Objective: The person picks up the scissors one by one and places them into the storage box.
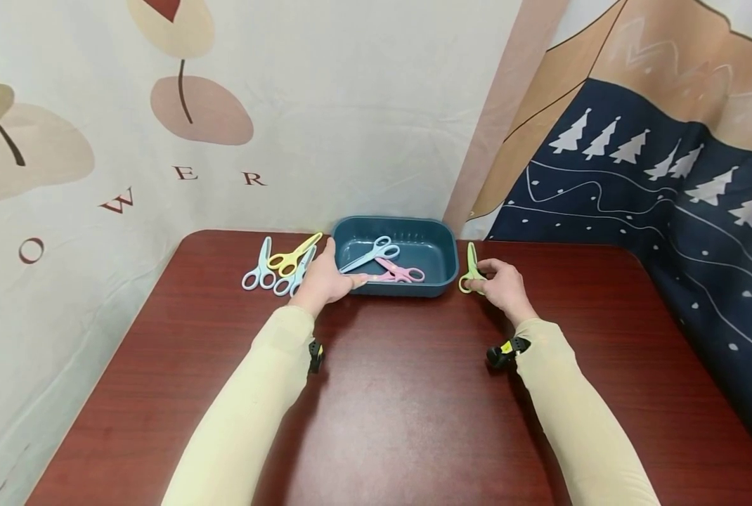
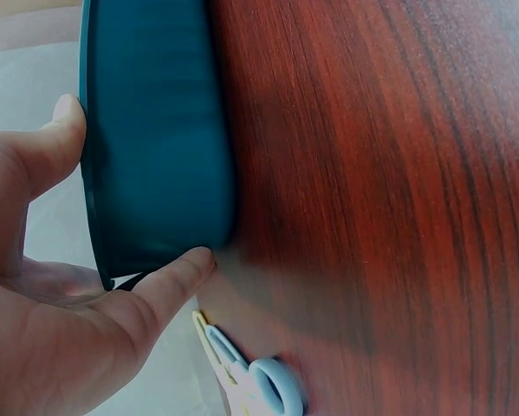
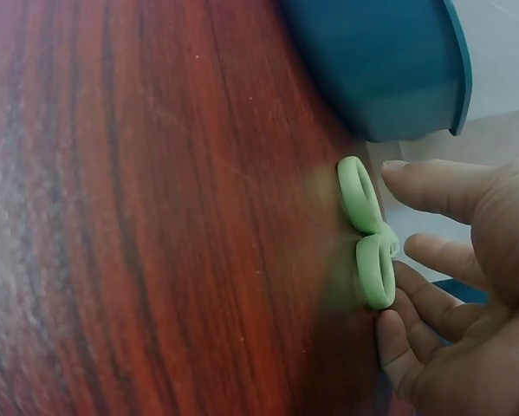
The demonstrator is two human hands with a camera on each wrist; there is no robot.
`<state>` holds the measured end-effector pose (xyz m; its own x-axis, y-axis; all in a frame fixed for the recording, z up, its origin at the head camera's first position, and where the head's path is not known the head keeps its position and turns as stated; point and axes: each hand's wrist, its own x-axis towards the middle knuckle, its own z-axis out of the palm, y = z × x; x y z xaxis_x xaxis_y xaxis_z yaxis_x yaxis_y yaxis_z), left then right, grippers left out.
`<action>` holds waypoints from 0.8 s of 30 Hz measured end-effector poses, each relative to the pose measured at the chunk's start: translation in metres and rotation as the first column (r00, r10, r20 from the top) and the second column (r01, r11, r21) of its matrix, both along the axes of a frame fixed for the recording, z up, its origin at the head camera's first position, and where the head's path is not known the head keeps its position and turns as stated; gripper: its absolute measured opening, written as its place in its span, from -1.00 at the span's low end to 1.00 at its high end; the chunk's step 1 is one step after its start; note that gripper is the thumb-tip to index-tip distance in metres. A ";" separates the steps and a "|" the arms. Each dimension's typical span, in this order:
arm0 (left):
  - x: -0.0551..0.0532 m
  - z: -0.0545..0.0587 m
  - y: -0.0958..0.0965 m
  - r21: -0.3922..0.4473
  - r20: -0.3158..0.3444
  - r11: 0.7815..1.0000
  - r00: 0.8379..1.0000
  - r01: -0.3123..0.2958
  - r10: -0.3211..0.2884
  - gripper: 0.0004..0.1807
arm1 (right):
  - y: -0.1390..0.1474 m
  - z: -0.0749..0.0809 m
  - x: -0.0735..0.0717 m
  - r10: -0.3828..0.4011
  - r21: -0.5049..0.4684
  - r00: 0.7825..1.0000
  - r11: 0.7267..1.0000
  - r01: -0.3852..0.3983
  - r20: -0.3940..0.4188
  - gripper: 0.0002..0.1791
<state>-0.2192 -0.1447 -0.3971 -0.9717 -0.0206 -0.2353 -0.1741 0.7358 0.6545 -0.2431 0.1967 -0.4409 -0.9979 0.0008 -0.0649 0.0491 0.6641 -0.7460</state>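
Observation:
My left hand [image 1: 324, 280] touches the left end of a dark teal plastic bin [image 1: 448, 242]. In the left wrist view its thumb lies at the rim and a straight finger reaches along the end wall. Inside the bin lie light blue scissors [image 1: 382, 249] and pink scissors [image 1: 407, 274]. To the right of the bin, green scissors [image 1: 474, 258] lie on the table, blades toward the back. My right hand [image 1: 502, 284] is over their handles [image 3: 376, 270], fingers spread around the finger loops without closing on them.
Left of the bin, yellow scissors [image 1: 304, 246] lie between light blue scissors [image 1: 264, 261] and a second light blue pair [image 1: 305, 266], partly behind my left hand. The brown wooden table [image 1: 401, 400] ends at the back against a printed cloth [image 1: 351, 140].

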 end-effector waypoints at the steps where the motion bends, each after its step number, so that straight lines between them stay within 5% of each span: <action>1: 0.000 0.001 0.000 0.000 0.001 1.000 1.000 0.000 0.000 0.27 | 0.000 0.000 0.000 0.005 0.007 1.000 1.000 -0.005 0.000 -0.38; 24: 0.001 0.002 0.000 0.005 -0.001 1.000 1.000 0.002 -0.002 0.26 | -0.002 0.001 -0.005 0.049 0.110 0.997 0.992 -0.055 0.057 -0.34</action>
<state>-0.2183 -0.1445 -0.3953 -0.9721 -0.0171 -0.2340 -0.1714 0.7331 0.6582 -0.2478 0.1944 -0.4404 -0.9918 -0.0410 -0.1212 0.0504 0.7455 -0.6645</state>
